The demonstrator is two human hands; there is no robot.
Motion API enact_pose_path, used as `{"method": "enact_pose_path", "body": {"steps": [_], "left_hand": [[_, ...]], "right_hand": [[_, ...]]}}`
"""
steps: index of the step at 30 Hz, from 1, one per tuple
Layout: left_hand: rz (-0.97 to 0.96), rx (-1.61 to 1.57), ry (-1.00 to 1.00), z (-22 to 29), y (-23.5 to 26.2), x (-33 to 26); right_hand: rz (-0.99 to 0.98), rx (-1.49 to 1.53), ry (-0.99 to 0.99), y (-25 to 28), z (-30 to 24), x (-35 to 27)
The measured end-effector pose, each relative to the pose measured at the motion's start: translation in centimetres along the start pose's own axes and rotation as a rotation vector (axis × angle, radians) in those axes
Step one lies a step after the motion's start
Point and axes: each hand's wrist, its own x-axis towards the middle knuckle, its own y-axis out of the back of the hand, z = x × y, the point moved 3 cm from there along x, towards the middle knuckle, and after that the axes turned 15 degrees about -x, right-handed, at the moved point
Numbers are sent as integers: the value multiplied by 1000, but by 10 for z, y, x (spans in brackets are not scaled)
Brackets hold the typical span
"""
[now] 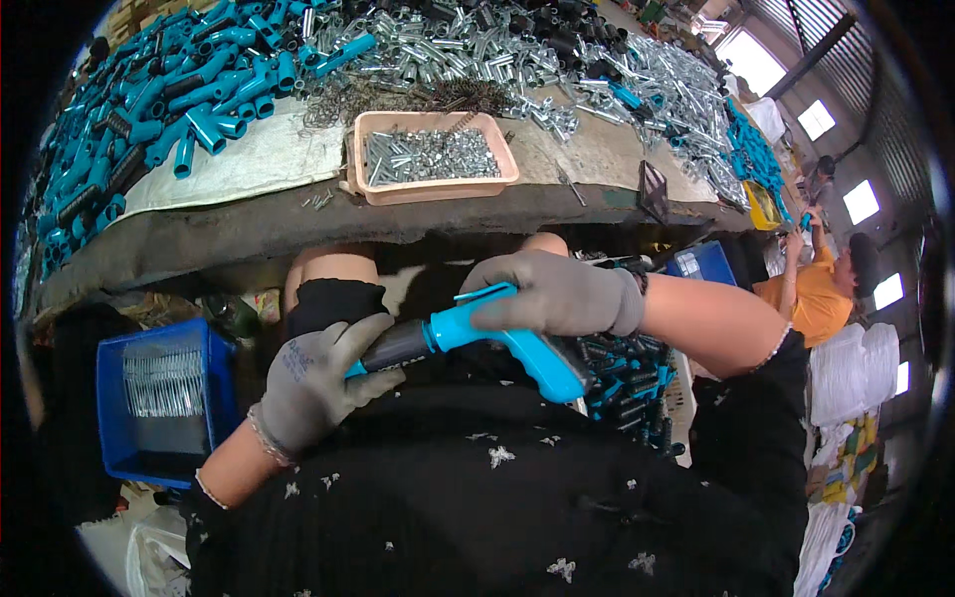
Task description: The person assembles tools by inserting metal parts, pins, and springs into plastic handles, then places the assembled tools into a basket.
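Above my lap I hold a teal and black pistol-shaped plastic tool [542, 363] in both gloved hands. My left hand [313, 383], in a grey glove, is closed around its black barrel. From above, my right hand [552, 291], also grey-gloved, grips the teal body; its fingers hide part of the top. A narrow teal lever [485, 296] sticks out beside the right fingertips. The teal grip slants down to the right below that hand. What the left palm covers cannot be seen.
Ahead, a pink tray [438, 191] of small metal parts stands on the cloth-covered bench [239, 231]. Piles of teal tubes [204, 124] and silver parts [438, 55] lie behind. A blue bin [169, 453] with metal rods sits left; similar tools [632, 388] fill a crate right. A person in orange [818, 303] works beyond.
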Motion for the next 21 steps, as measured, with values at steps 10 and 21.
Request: {"method": "enact_pose_path", "body": {"steps": [10, 21], "left_hand": [[119, -252, 71, -61, -17, -25], [-270, -603, 403, -41, -17, 11]], "right_hand": [[594, 307, 309, -68, 22, -12], [499, 188, -35, -55, 28, -59]]}}
